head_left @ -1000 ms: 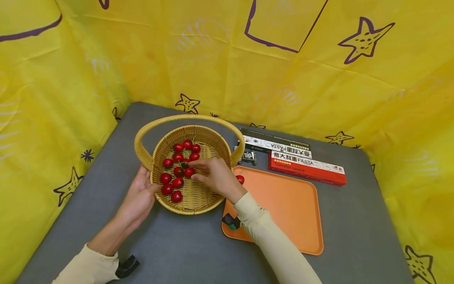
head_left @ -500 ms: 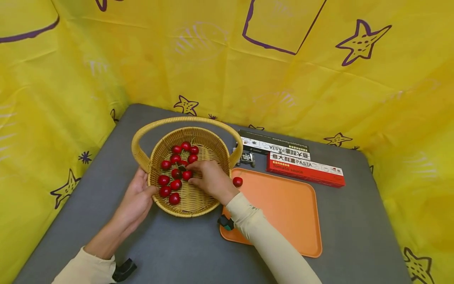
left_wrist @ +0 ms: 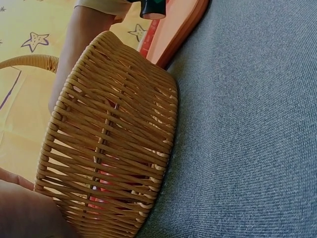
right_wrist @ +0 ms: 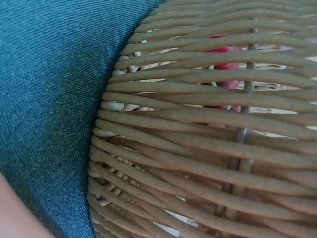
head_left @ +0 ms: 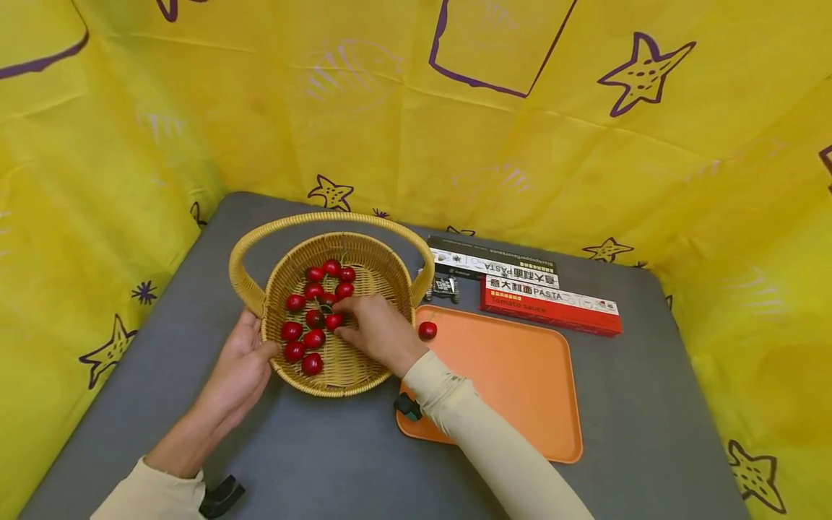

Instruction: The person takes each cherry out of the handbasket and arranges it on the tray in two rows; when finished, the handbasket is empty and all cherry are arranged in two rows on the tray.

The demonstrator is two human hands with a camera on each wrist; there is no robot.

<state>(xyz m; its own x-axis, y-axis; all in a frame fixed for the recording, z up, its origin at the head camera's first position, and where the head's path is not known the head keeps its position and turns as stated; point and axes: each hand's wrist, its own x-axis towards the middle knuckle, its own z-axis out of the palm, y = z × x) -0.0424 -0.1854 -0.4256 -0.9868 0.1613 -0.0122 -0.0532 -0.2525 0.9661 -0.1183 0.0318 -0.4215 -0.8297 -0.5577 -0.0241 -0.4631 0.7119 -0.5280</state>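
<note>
A round wicker basket [head_left: 354, 365] with a tall arched handle holds several red cherries [head_left: 313, 363], mostly on its left side. My left hand [head_left: 243, 361] grips the basket's left rim, thumb over the edge and fingers outside. Inside the basket, my right hand [head_left: 380, 332] reaches in from the right, thumb and index finger at either side of a cherry [head_left: 334, 321] near the middle. In the left wrist view the basket wall [left_wrist: 109, 129] fills the centre. Woven strands of the basket [right_wrist: 198, 114] cover most of the right wrist view and hide the right fingertips.
Right of the basket lies an orange tray [head_left: 520, 390], partly under the right forearm, with one cherry [head_left: 427, 331] at its upper left corner. Behind it are a red pasta box [head_left: 552, 307], a dark pasta box [head_left: 494, 260] and a small black-and-silver packet [head_left: 445, 288].
The camera view has shifted slightly, sliding everything a little left. My right fingers have come down closer around the cherry; the left hand keeps its grip on the rim.
</note>
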